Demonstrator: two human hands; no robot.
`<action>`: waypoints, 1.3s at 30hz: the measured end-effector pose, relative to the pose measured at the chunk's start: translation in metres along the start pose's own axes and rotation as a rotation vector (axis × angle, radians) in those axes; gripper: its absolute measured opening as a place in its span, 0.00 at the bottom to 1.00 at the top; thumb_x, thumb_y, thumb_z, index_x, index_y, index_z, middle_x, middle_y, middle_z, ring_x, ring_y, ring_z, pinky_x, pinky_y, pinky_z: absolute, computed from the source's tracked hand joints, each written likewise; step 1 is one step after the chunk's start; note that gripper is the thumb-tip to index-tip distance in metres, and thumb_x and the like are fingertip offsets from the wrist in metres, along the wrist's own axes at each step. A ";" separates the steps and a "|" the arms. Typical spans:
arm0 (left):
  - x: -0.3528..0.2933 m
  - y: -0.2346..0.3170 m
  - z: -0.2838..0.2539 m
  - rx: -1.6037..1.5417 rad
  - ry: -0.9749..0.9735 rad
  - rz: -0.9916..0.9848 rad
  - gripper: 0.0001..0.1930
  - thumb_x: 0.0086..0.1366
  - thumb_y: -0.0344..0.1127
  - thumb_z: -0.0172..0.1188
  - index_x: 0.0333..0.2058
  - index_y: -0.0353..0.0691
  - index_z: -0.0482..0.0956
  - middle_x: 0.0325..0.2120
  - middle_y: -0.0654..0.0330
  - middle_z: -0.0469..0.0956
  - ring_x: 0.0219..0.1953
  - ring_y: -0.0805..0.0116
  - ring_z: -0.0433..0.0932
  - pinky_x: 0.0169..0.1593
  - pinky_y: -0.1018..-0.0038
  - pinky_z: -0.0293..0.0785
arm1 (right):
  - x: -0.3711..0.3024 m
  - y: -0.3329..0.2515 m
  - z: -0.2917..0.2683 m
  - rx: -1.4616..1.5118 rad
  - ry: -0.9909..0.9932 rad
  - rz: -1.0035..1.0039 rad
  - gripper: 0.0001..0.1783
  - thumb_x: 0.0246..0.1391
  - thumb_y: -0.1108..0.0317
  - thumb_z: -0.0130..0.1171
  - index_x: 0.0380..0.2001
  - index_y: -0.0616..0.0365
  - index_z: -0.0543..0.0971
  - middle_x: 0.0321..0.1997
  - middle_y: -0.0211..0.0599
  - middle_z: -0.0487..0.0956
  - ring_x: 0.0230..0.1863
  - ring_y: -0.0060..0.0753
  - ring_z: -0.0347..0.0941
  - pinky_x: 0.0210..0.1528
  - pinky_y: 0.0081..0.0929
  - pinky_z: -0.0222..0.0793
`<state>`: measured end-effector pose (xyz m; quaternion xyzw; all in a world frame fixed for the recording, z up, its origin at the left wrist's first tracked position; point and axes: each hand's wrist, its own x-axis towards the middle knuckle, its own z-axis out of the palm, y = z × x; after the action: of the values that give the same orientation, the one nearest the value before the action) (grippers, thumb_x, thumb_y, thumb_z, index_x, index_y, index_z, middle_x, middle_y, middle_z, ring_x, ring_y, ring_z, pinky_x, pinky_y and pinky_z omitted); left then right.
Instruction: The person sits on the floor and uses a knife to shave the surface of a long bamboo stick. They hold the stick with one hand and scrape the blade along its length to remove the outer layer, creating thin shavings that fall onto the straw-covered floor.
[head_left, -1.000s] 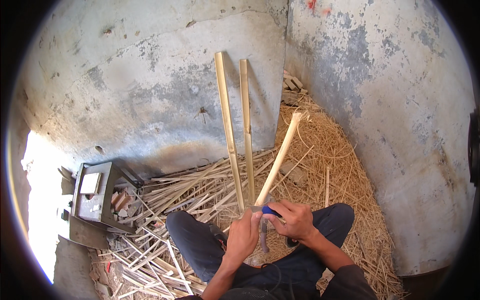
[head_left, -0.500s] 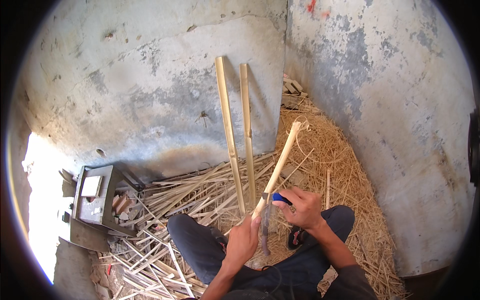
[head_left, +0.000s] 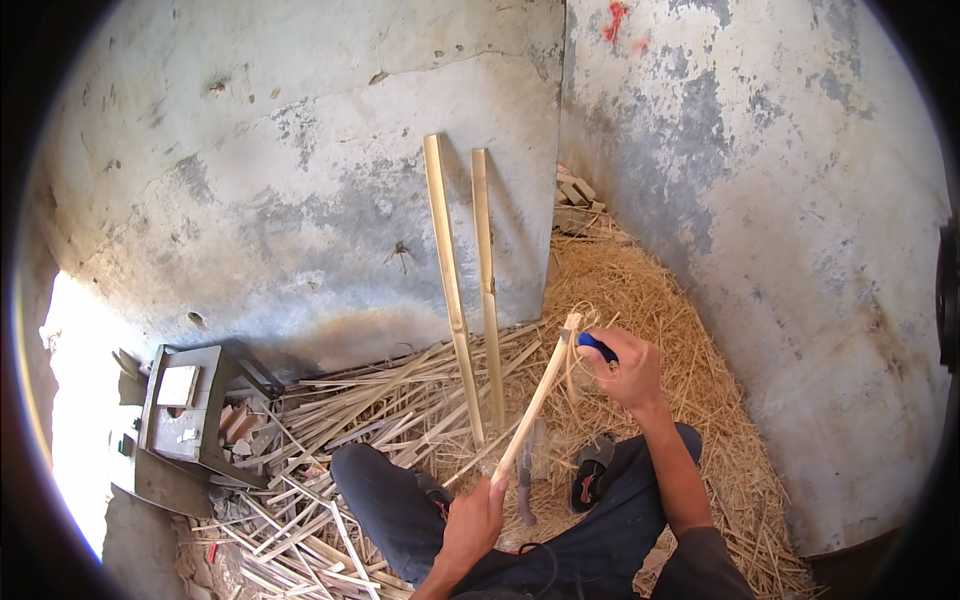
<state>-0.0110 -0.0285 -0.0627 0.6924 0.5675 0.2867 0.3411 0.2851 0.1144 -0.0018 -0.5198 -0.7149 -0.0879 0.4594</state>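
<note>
head fisheye | looks down, forward | fingers (head_left: pixel 624 346) near | wall (head_left: pixel 300 210) beyond

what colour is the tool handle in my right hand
The handle is blue, clearest in the head view.

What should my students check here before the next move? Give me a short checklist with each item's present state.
1. Left hand grips the near end of the pale stick: ok.
2. Right hand holds the blue-handled tool: ok.
3. Left hand clear of the tool: ok, the tool is at the stick's far end.
4. Far end free of shavings: not ok, thin curls hang there.
5. Hands gloved: not ok, both are bare.
6. Tool's edge sharp: cannot tell, too small to judge.
</note>
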 end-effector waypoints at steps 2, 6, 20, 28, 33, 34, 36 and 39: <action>-0.002 -0.004 -0.001 -0.025 -0.007 -0.006 0.20 0.85 0.45 0.49 0.39 0.33 0.77 0.23 0.37 0.77 0.30 0.28 0.78 0.35 0.44 0.71 | -0.002 0.000 0.001 0.013 -0.008 0.003 0.22 0.66 0.48 0.71 0.42 0.59 0.90 0.38 0.44 0.90 0.31 0.44 0.88 0.34 0.35 0.82; 0.007 -0.012 -0.010 -0.111 -0.069 -0.004 0.18 0.83 0.47 0.54 0.40 0.35 0.76 0.23 0.37 0.77 0.29 0.27 0.78 0.35 0.44 0.73 | -0.005 -0.004 0.008 0.226 -0.036 0.158 0.19 0.68 0.55 0.69 0.43 0.63 0.88 0.35 0.41 0.87 0.30 0.33 0.82 0.34 0.30 0.77; 0.049 0.023 -0.007 -0.539 -0.056 0.004 0.16 0.77 0.36 0.68 0.55 0.31 0.83 0.26 0.67 0.81 0.25 0.80 0.77 0.30 0.76 0.73 | -0.007 -0.016 0.008 0.930 -0.124 0.505 0.16 0.74 0.57 0.63 0.47 0.62 0.82 0.30 0.21 0.73 0.29 0.11 0.63 0.30 0.16 0.57; 0.055 0.037 -0.002 -0.452 0.101 0.080 0.16 0.74 0.36 0.70 0.53 0.30 0.87 0.26 0.57 0.86 0.30 0.77 0.81 0.36 0.74 0.76 | -0.044 -0.044 0.008 0.823 -0.270 0.487 0.19 0.70 0.59 0.69 0.52 0.64 0.84 0.38 0.24 0.81 0.38 0.16 0.74 0.42 0.20 0.72; 0.051 0.046 -0.007 -0.406 0.040 0.080 0.17 0.74 0.35 0.70 0.55 0.29 0.84 0.27 0.65 0.84 0.26 0.80 0.77 0.31 0.77 0.74 | -0.026 -0.057 0.004 1.131 -0.307 0.666 0.24 0.69 0.56 0.72 0.56 0.66 0.85 0.46 0.32 0.87 0.44 0.17 0.79 0.47 0.20 0.77; 0.051 0.044 -0.006 -0.427 0.050 0.099 0.17 0.75 0.35 0.69 0.55 0.29 0.84 0.27 0.65 0.83 0.25 0.80 0.77 0.31 0.77 0.74 | -0.026 -0.055 0.005 1.120 -0.315 0.654 0.24 0.69 0.56 0.72 0.55 0.66 0.85 0.47 0.33 0.87 0.44 0.17 0.79 0.48 0.20 0.77; 0.048 0.038 -0.004 -0.468 0.073 0.137 0.17 0.75 0.34 0.68 0.57 0.30 0.84 0.25 0.66 0.83 0.23 0.80 0.77 0.29 0.77 0.74 | -0.027 -0.049 0.005 1.098 -0.336 0.627 0.23 0.69 0.56 0.72 0.55 0.66 0.85 0.48 0.34 0.88 0.45 0.18 0.80 0.50 0.20 0.76; 0.030 0.034 -0.018 -0.491 -0.081 0.022 0.16 0.76 0.35 0.67 0.56 0.32 0.84 0.22 0.66 0.79 0.23 0.80 0.76 0.29 0.76 0.74 | -0.022 -0.043 -0.001 1.060 -0.337 0.670 0.25 0.70 0.54 0.71 0.57 0.66 0.84 0.44 0.33 0.87 0.45 0.19 0.79 0.50 0.22 0.76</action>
<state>0.0005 -0.0010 -0.0247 0.6059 0.4590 0.3918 0.5184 0.2513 0.0803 -0.0027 -0.4241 -0.5229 0.5075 0.5377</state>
